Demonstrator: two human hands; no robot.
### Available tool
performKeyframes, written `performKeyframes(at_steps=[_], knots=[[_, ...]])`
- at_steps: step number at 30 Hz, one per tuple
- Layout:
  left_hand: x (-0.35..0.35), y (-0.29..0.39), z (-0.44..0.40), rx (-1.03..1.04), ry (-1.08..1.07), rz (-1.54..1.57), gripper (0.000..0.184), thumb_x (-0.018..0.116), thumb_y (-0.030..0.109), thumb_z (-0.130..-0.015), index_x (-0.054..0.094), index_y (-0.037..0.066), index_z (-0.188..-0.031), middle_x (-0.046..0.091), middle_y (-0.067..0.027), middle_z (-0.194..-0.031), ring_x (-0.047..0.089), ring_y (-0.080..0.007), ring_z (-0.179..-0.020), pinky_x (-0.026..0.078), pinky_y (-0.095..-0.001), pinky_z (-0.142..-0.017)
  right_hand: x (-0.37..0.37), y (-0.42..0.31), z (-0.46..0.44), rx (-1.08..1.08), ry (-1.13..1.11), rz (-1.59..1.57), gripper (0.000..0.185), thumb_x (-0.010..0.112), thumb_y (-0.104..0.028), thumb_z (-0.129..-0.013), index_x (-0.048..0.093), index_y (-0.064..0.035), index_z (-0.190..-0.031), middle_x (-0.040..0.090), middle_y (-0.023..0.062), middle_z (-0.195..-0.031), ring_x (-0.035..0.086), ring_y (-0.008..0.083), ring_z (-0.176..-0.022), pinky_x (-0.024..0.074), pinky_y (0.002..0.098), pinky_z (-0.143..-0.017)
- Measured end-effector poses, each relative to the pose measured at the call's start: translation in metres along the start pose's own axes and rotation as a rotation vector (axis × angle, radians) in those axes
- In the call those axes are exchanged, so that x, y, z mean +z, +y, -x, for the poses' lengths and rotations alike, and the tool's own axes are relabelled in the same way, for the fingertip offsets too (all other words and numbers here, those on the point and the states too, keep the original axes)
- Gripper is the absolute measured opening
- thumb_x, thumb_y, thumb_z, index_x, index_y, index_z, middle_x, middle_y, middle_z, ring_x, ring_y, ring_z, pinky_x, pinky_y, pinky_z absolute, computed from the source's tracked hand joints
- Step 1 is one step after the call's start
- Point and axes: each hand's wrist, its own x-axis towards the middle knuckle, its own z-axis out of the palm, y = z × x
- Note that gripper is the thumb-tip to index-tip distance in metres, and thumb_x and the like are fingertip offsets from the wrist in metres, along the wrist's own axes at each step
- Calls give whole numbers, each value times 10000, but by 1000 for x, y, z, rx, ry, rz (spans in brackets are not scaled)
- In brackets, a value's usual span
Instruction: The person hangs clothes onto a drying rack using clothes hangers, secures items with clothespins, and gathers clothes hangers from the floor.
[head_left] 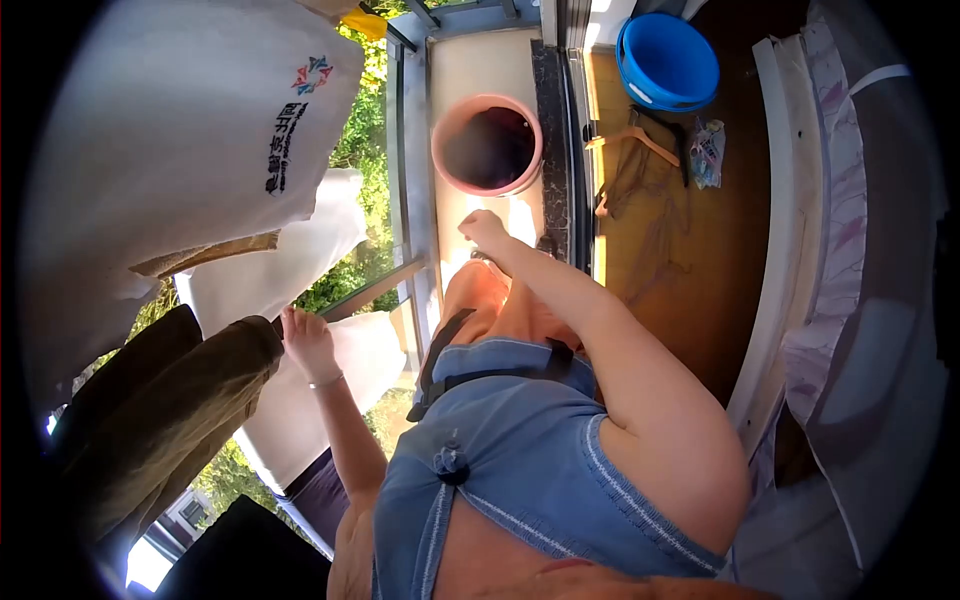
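My left hand (310, 347), with a band on its wrist, is closed at the edge of hanging brown trousers (205, 385); its fingertips seem to pinch the cloth. My right hand (485, 229) is curled closed in front of my legs, and nothing shows in its fingers. Just beyond it, a pink bucket (448, 180) stands on the floor with dark, blurred contents. A large white cloth (190, 110) with a printed logo and lettering hangs at the upper left. Below it hang more white cloths (320, 375).
Window frames (422, 180) and greenery line the left side. To the right, past a door track (580, 150), a blue bucket (668, 62) stands on the brown floor. Near it lie several hangers (640, 140) and a clear plastic bag (708, 152). A black garment (245, 550) hangs at lower left.
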Motion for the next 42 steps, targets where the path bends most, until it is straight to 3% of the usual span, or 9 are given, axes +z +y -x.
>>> performKeyframes(at_steps=[4, 11, 15, 18, 20, 23, 28, 30, 42], knots=[[34, -97, -26, -229, 131, -360, 153, 425, 214, -904, 457, 70, -860, 266, 41, -523, 239, -54, -409, 200, -196, -364, -109, 111, 13, 246, 461, 290, 138, 585, -178, -691, 612, -54, -743, 625, 110, -735, 600, 264, -721, 466, 350, -677], [31, -224, -87, -448, 36, -762, 303, 410, 363, -896, 490, 71, -875, 377, 38, -495, 389, -82, -407, 308, -213, -378, -194, 211, 65, 547, 716, 170, 168, 583, -236, -694, 608, -78, -745, 611, 60, -643, 583, 166, -591, 454, 310, -561], [4, -281, -113, -661, 57, -962, 456, 452, 434, -857, 463, 14, -1036, 554, -51, -764, 563, -182, -716, 456, -258, -566, -197, 245, 77, 609, 765, 141, 167, 596, -261, -692, 605, -100, -735, 597, 44, -615, 565, 135, -545, 447, 283, -510], [-37, -334, -142, -817, 209, -883, 596, 457, 447, -847, 311, -6, -1207, 487, -181, -1037, 527, -298, -932, 486, -362, -741, -185, 294, 63, 615, 815, 129, 152, 594, -234, -701, 598, -85, -732, 581, 44, -592, 550, 137, -523, 443, 282, -497], [-55, -368, -162, -759, 596, -719, 580, 453, 371, -865, 229, 36, -1282, 347, -275, -1193, 432, -398, -1069, 402, -468, -893, -174, 335, 50, 604, 781, -39, 112, 583, -156, -725, 570, -48, -750, 560, 51, -592, 537, 135, -524, 429, 276, -485], [-77, -406, -188, -800, 542, -693, 648, 455, 350, -867, 96, 87, -1337, 186, -305, -1293, 322, -441, -1156, 355, -499, -933, -166, 350, 34, 536, 821, -105, 137, 583, -197, -708, 607, -66, -741, 615, 117, -713, 603, 226, -707, 464, 341, -649], [-114, -459, -242, -868, 512, -626, 586, 475, 320, -860, 209, -15, -1261, 337, -260, -1215, 426, -395, -1070, 437, -432, -878, -162, 355, 11, 567, 834, -228, 155, 570, -190, -720, 601, -46, -768, 606, 93, -690, 582, 187, -677, 454, 323, -633], [-153, -485, -281, -922, 629, -192, 473, 431, 212, -879, 265, -12, -1262, 376, -233, -1226, 485, -328, -993, 467, -409, -772, -165, 353, 0, 485, 854, -215, 125, 571, -139, -763, 538, -19, -746, 536, 39, -618, 488, 99, -547, 379, 238, -480], [-63, -512, -305, -727, 255, -653, 298, 421, 73, -853, 430, -96, -1099, 533, -188, -1051, 587, -278, -881, 553, -275, -720, -241, 353, -32, 500, 933, -23, 203, 635, -184, -731, 630, -13, -839, 630, 74, -769, 578, 143, -694, 447, 258, -625]])
